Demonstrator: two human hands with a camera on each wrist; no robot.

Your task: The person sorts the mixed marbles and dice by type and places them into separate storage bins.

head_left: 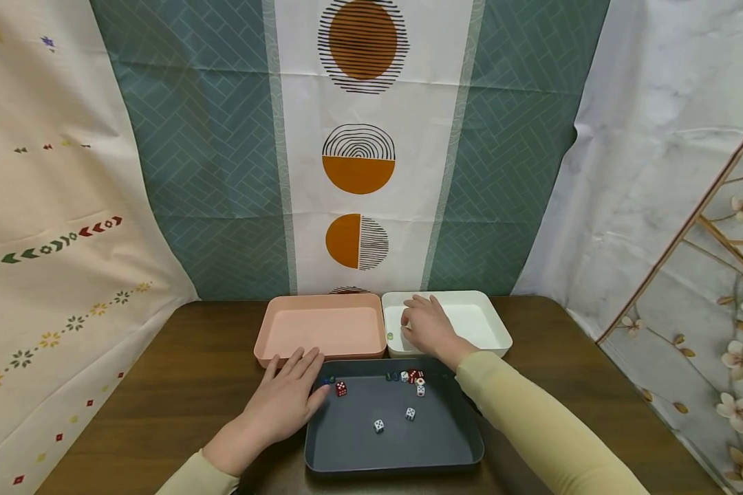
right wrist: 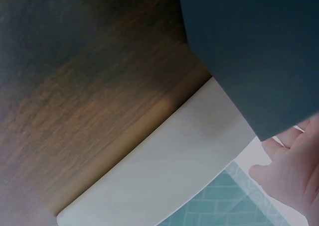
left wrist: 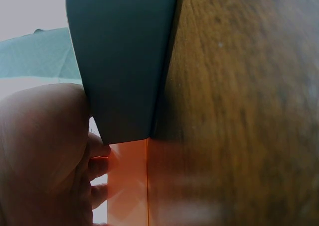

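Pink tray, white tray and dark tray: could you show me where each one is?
Pink tray [head_left: 326, 324]: head view, on its bare floor.
White tray [head_left: 472, 322]: head view, right part of its floor.
Dark tray [head_left: 397, 448]: head view, floor toward its near edge.

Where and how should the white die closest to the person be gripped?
Probably pinch two opposite side faces of the white die, from above. It is a cube sitting apart from the other dice, leaving its sides free; the raised walls of the gray tray could hinder a low approach.
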